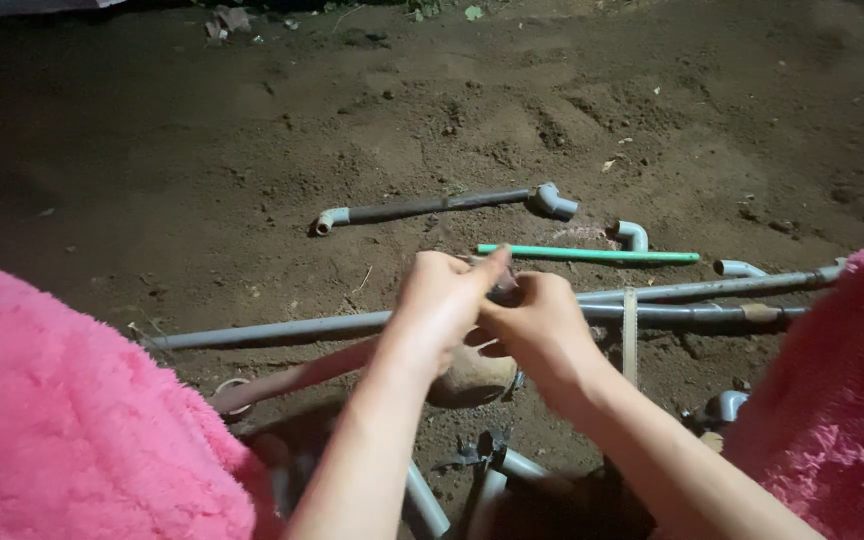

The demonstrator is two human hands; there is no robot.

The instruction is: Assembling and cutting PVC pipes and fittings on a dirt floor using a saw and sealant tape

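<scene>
Your two hands meet in the middle of the view, above bare brown soil (252, 150). Your left hand (439, 305) has its fingers curled and the thumb raised, pinching a small dark grey fitting (505, 290) from the left. Your right hand (542, 330) closes on the same fitting from the right, so both hands are clamped together on it, knuckles touching. The fitting is mostly hidden by your fingers, and its shape cannot be told.

Just under your hands a rounded tan stone (474, 378) lies on the ground. Behind your hands a long grey pipe (272, 331) runs across the soil from the left, and two more grey pipes (712, 290) lie close together to the right, with a pale strap (630, 335) crossing them. Beyond those lies a thin green rod (587, 254), and farther off a dark pipe with elbow ends (432, 206). A loose grey elbow (633, 235) sits just past the green rod.

Near your forearms more short pipe pieces (512, 465) rest in shadow. Fluffy pink fabric (62, 420) fills the lower left, and more of it covers the right edge. No container of any kind shows here; every piece lies straight on the soil.
</scene>
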